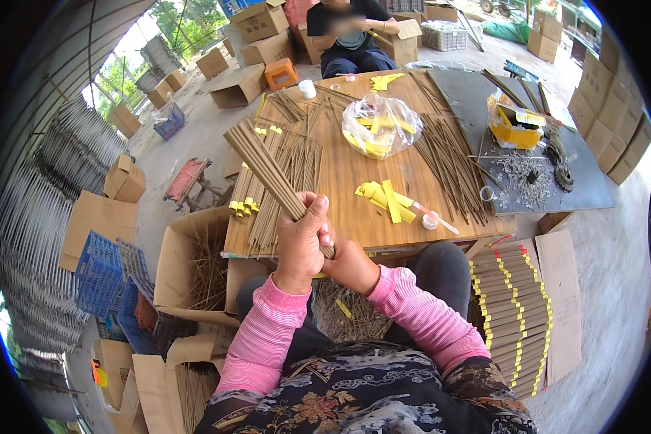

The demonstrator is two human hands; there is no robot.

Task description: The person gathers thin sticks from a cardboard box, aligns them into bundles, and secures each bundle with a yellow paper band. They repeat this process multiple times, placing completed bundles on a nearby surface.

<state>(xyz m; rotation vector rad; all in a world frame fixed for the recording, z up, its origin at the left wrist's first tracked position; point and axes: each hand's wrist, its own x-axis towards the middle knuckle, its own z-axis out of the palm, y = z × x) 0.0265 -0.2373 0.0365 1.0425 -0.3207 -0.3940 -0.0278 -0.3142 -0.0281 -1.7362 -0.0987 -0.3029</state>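
Note:
A bundle of thin brown sticks (pixel 262 165) slants up and to the left over the near edge of the wooden table. My left hand (pixel 300 242) is closed around its lower part. At the bundle's bottom end my right hand (pixel 349 266) is wrapped close, its fingers partly hidden behind the left hand. Loose brown sticks (pixel 296 170) lie on the table beyond my left hand. Yellow paper strips (pixel 387 200) lie to the right of my hands, beside a small clear cup (pixel 430 222) with a flat stick across it.
A plastic bag of yellow strips (pixel 383 124) stands mid-table, with more sticks (pixel 452 163) to its right. A dark board (pixel 579 170) bears nails and a yellow box (pixel 517 129). Cartons (pixel 188 271) flank my left; yellow-banded bundles (pixel 513 311) lie at right. A person (pixel 351 36) sits opposite.

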